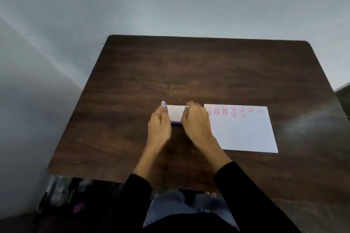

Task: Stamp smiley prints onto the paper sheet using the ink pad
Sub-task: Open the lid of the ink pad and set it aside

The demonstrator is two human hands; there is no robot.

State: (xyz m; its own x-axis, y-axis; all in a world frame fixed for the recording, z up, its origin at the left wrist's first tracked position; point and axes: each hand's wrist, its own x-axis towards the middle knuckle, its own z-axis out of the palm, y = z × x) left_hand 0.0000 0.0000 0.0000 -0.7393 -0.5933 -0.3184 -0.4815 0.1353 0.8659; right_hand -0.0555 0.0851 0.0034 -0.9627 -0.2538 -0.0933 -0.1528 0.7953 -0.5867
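Observation:
A white-lidded ink pad with a purple base lies on the dark wooden table. My left hand grips its left side and my right hand grips its right side, fingers curled over the lid. To the right lies the white paper sheet, bearing two rows of several red smiley prints along its far edge. My right hand covers the sheet's near-left corner. No stamp shows in view.
A grey wall runs behind and to the left of the table. Dark clutter lies on the floor at lower left. My knees in jeans sit under the table's near edge.

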